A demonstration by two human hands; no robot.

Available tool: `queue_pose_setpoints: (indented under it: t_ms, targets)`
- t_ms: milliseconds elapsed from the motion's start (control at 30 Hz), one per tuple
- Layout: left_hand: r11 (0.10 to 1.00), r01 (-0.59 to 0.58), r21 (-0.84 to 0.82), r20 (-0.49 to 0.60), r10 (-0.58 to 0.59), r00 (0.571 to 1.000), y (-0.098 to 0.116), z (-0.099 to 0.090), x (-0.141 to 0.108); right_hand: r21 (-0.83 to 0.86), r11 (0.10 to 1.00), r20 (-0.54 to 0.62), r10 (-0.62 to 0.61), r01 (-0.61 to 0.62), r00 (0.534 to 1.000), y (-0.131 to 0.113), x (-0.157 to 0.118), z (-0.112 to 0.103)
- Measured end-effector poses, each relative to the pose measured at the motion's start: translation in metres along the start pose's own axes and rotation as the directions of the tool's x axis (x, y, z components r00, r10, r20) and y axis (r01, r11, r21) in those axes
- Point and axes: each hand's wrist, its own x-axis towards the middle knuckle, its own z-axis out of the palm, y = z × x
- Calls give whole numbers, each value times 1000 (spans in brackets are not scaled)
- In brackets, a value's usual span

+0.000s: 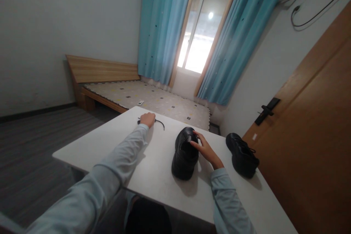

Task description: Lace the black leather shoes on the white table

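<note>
Far out on the white table (159, 153), my left hand (148, 119) is closed over a black shoelace (162, 123), whose loose ends stick out on both sides. A black shoe (185, 161) stands upright in front of me, its heel end toward me. My right hand (205, 147) grips this shoe at its right side, thumb and fingers at the tongue and opening. No lace shows on its visible part. Farther right, a second black shoe (242, 156) with its lace in place sits near the table's right edge.
Behind the table is a bed with a patterned mattress (164, 98) and a wooden headboard (104, 68). A small white object (140, 102) lies on the mattress. A wooden door (309, 131) with a black handle (267, 111) stands close on the right. Blue curtains (164, 25) flank the window.
</note>
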Motion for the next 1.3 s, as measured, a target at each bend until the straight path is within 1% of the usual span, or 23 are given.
queue_pose_setpoints:
  t_ms: [200,267,333,400,467,567,633,733,767,833,933,1000,1067,1133,1233,1267,1300]
  targets:
    - [999,43,28,1,-43,999,-23,1,8,-3,1000,-2,-21,21,1000,0,0,-1]
    - [997,73,35,-1,-74,997,-25,1,7,-12,1000,-1,-26,26,1000,0,0,-1]
    - [997,73,39,-12,-73,997,-21,-1,5,-24,999,-1,-28,28,1000,0,0,-1]
    - [999,15,36,-32,-14,999,-11,-3,0,-31,999,-3,-31,31,1000,0,0,-1]
    - [997,-73,23,-35,73,997,6,-8,-7,-32,999,-4,-36,35,999,-1,0,-1]
    - [977,-215,-16,-34,214,976,40,-18,-24,-30,999,-2,-45,45,999,-1,0,0]
    - [958,-283,-48,-43,281,959,65,-27,-42,-33,998,-4,-52,51,999,-1,0,0]
    - [871,-461,-168,-132,444,886,98,-42,-75,-33,998,-9,-59,59,998,0,-1,0]
    - [832,-521,-190,-141,502,854,106,-46,-87,-31,997,-10,-64,64,998,0,0,0]
    - [732,-651,-200,-145,635,758,119,-50,-107,-27,996,-8,-80,79,997,2,0,0]
    - [648,-747,-147,-44,751,659,128,-46,-130,-24,995,-4,-99,99,995,5,1,0]
    - [585,-802,-122,21,809,587,130,-42,-137,-24,995,-3,-99,99,995,6,2,0]
    - [532,-837,-129,59,846,529,132,-38,-139,-26,995,-1,-96,96,995,7,2,0]
    - [503,-850,-160,94,865,494,135,-36,-136,-27,995,2,-96,96,995,7,2,0]
    - [488,-840,-239,173,872,457,143,-29,-126,-28,995,2,-98,98,995,9,2,0]
    - [495,-821,-283,186,869,459,146,-24,-122,-26,994,2,-101,101,995,10,2,0]
    - [517,-786,-338,179,856,485,149,-18,-118,-24,994,1,-106,106,994,11,2,0]
